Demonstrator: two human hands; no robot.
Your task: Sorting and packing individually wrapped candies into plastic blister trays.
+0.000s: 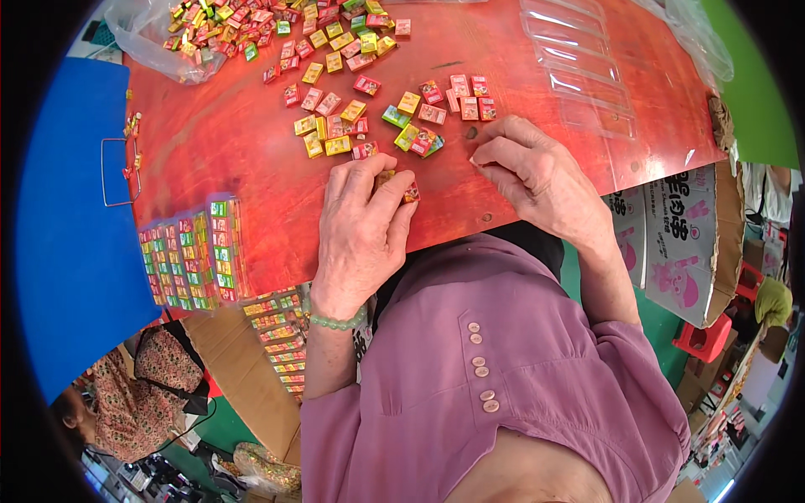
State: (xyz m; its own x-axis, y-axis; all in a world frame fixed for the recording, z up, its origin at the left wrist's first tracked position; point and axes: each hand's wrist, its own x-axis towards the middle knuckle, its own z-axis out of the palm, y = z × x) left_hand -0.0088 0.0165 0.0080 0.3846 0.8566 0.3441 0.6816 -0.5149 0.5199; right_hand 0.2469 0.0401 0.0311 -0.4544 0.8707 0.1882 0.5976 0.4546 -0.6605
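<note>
Small printed boxes in red, yellow, green and pink lie loose on the red table in front of me. My left hand, with a green bead bracelet at the wrist, curls over a few of them near the table's edge. Between its fingers show a red box and part of a yellow one. My right hand is raised a little to the right, thumb and fingertips pinched together; whatever they hold, if anything, is too small to make out. A short row of pink and red boxes lies just beyond it.
A bigger heap of boxes spills from a clear plastic bag at the far left. Filled trays lie at the left edge, and clear empty trays at the far right. Cartons stand below the table.
</note>
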